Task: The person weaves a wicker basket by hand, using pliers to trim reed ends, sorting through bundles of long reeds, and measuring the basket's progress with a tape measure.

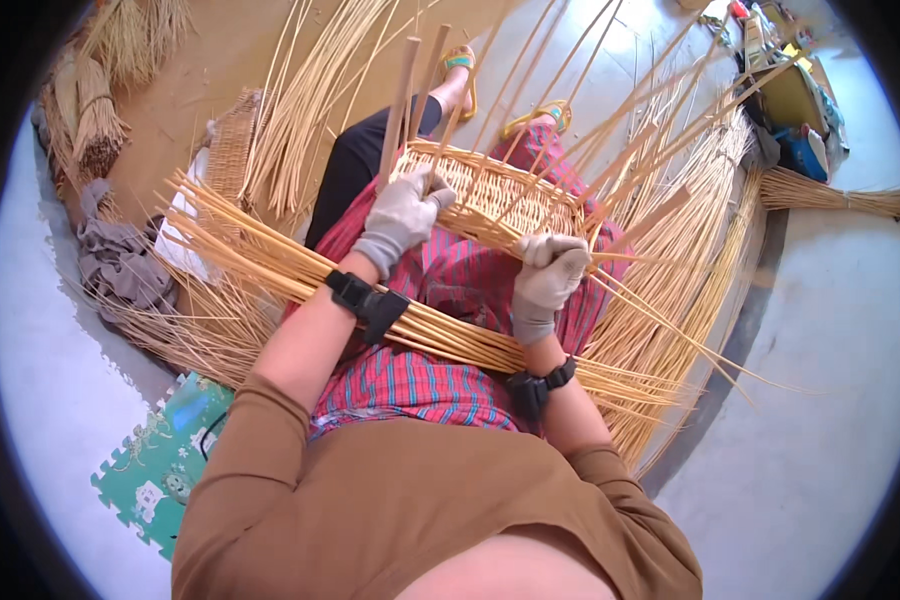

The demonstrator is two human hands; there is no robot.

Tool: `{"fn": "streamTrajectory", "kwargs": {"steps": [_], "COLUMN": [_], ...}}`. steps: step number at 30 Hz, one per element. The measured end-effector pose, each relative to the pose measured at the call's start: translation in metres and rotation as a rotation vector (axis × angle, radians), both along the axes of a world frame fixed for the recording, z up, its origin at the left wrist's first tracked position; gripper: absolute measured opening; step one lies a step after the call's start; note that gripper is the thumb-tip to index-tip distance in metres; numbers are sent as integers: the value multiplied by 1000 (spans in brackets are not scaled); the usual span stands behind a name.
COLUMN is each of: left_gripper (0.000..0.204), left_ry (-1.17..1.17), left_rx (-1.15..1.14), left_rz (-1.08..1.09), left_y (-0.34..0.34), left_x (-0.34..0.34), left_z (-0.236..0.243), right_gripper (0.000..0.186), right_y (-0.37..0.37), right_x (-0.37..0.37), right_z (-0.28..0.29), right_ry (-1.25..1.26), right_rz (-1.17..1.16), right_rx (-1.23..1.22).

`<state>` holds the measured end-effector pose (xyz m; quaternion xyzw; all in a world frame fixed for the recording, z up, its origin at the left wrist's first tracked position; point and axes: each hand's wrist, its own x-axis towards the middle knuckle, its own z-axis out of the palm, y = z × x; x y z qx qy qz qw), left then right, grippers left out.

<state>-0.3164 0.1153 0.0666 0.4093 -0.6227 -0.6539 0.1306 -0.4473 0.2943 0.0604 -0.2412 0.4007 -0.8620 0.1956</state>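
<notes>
A partly woven wicker basket (495, 192) rests over my knees, with thick wooden stakes and long thin rods rising from its edges. My left hand (406, 212), in a pale glove, is closed on the basket's near left edge, around the foot of a stake. At the near right corner, my gloved right hand (550, 280) is closed on thin wicker rods (660, 322), whose loose ends trail off to the right. Its fingertips are partly hidden. Across my lap, under both forearms, lies a bundle of peeled rods (440, 330).
Long loose rods (705, 215) cover the floor at right, and more rods (315, 105) lie ahead on the left. A woven panel (234, 150), a grey cloth (125, 255) and a green foam mat (160, 460) are on my left. A tied bundle (840, 195) lies far right.
</notes>
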Motion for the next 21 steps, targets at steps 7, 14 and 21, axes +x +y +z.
{"fn": "streamTrajectory", "kwargs": {"steps": [7, 14, 21], "left_gripper": [39, 20, 39], "left_ry": [-239, 152, -124], "left_rx": [58, -547, -390], "left_rz": [59, 106, -283], "left_y": [7, 25, 55], "left_x": [-10, -24, -52], "left_z": [26, 64, -13], "right_gripper": [47, 19, 28], "right_y": [-9, 47, -1], "right_x": [49, -58, -84], "right_z": [51, 52, 67], "right_ry": [-101, -7, 548], "right_rz": [-105, -342, -104], "right_rx": [130, 552, 716]}}
